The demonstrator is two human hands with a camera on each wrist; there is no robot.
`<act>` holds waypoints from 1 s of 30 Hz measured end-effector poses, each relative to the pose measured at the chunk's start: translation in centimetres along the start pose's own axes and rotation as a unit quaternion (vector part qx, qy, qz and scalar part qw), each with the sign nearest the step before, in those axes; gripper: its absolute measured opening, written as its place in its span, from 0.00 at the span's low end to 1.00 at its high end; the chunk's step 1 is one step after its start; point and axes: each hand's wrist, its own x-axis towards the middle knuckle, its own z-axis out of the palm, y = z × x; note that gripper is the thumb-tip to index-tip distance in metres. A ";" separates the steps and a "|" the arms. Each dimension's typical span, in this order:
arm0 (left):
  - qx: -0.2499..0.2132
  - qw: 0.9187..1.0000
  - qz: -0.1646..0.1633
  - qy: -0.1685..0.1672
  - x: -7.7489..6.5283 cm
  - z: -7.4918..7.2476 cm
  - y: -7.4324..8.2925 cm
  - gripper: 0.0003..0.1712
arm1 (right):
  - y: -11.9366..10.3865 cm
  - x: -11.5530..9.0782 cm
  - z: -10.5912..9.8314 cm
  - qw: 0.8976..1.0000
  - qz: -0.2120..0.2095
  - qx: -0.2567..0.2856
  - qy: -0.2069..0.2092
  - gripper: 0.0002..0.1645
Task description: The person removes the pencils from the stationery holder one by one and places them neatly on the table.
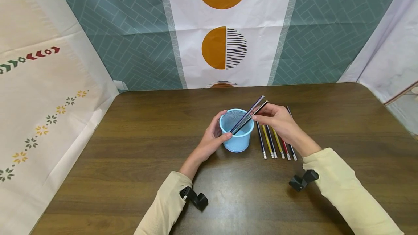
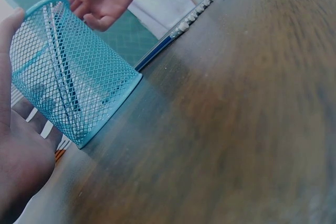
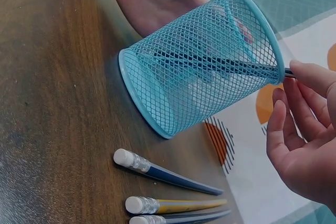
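A light blue mesh pencil cup (image 1: 237, 144) stands upright on the table. My left hand (image 1: 210, 140) holds it from the left, thumb at the near rim and fingers around the far side. Two dark pencils (image 1: 258, 108) slant inside the cup, their upper ends sticking out past the right rim. At that rim my right hand (image 1: 277, 120) pinches them between thumb and fingers. Through the mesh, the right wrist view shows the pencils (image 3: 210, 62) reaching down toward the base. Beside the cup, under and near my right hand, lies a row of pencils (image 1: 268, 142).
The row holds several dark, yellow and red pencils, white erasers (image 3: 124, 157) toward me. The brown wooden table (image 1: 147, 155) ends at a patterned teal and white cloth (image 1: 140, 32) behind. Black wrist mounts (image 1: 194, 198) sit on both sleeves.
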 end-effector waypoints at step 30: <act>0.003 1.000 0.002 0.002 -0.1 0.1 0.1 0.50 | -1.2 -0.5 0.3 0.994 -0.086 -0.036 0.049 0.11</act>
